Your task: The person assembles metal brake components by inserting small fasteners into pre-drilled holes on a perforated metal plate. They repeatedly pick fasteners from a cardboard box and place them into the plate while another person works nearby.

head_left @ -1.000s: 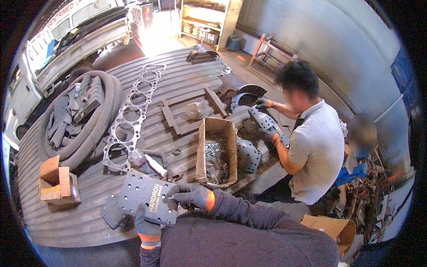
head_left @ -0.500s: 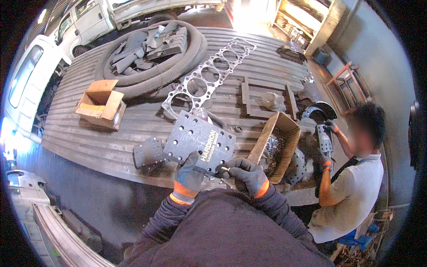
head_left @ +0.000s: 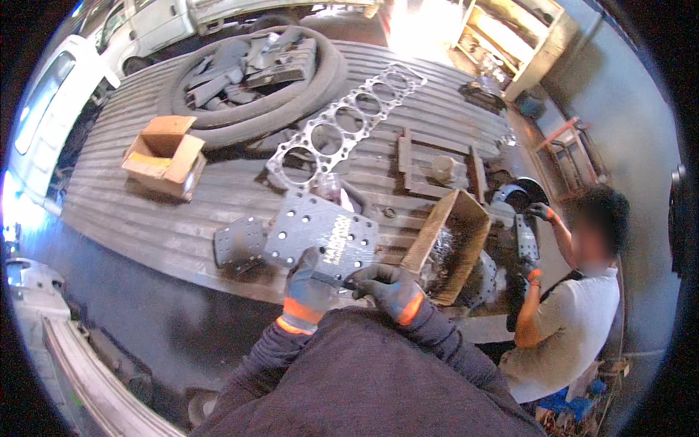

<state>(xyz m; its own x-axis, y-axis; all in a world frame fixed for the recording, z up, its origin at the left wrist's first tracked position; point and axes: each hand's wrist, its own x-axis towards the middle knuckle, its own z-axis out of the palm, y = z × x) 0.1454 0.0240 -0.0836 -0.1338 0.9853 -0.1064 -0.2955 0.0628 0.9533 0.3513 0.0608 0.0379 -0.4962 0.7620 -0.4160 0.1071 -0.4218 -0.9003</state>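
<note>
My left hand [head_left: 307,280] grips the lower edge of a dark grey brake lining [head_left: 309,226], thumb on its face. The lining is a thick, slightly curved block with several round holes and pale lettering, tilted toward me. My right hand [head_left: 392,290] is closed in a pinch, fingertips against the lining's lower right corner. The small metal rivet in that pinch is hidden by the fingers now. Both hands wear grey gloves with orange cuffs. Beside the held lining, a second drilled lining [head_left: 239,242] lies at the bench edge. To the right stands an open cardboard box [head_left: 477,231] with small metal pieces.
A ridged metal bench [head_left: 102,175] holds a small carton [head_left: 164,156], a coiled thick hose [head_left: 331,80], a long head gasket [head_left: 328,138] and a metal frame [head_left: 422,191]. At the right a co-worker [head_left: 564,328] handles another drilled lining [head_left: 526,237]. Trucks stand beyond the bench.
My right hand has moved slightly left, its pinch now at the lining's lower right corner; the rivet seen in it before is now covered. The held lining has shifted slightly left and down.
</note>
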